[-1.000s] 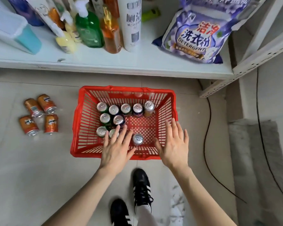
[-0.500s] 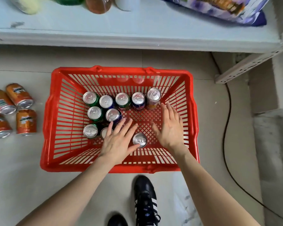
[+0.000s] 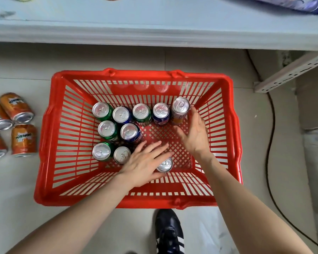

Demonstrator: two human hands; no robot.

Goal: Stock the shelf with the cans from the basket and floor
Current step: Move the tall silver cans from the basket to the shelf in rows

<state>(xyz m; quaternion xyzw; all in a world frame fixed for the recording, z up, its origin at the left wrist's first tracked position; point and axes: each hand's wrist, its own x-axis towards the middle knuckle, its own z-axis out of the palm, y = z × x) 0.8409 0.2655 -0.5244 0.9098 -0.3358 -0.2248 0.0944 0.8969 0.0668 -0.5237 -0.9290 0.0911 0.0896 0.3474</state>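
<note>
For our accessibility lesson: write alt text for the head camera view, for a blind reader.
The left hand and right hand reach, open, into a red basket of upright cans on the floor. Orange cans lie on their sides left of it.

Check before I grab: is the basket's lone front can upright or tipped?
Upright: the lone can shows its pull-tab top facing up.

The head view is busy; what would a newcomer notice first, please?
A red basket of upright cans sits centre on the floor. Both open hands are in it: the left hand above the nearest can, the right hand beside the far-right can. Orange cans lie on the floor, left.
</note>
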